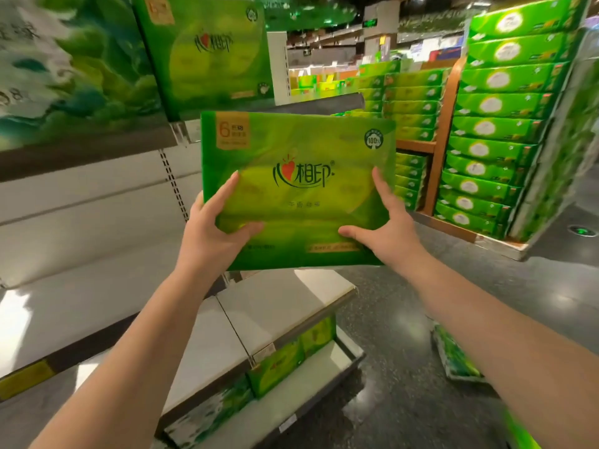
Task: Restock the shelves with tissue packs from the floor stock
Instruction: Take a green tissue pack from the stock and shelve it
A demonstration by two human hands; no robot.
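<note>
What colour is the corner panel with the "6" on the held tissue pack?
Orange-tan, at the upper left corner of the green tissue pack, which both hands hold; seen in the head view.

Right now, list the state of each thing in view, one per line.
Tissue pack: upright in the air, held at both lower corners.
Left hand: grips the pack.
Right hand: grips the pack.
Upper shelf pack: standing upright.
Floor pack: lying on the floor.

A green six-pack tissue pack [298, 189] with a red heart logo and an orange corner label is held upright in the air, face toward the camera, in front of the shelves [285, 306]. A matching pack [207, 50] stands on the upper shelf, others [285, 361] sit lower down, and one floor pack [457, 358] lies on the ground.
</note>
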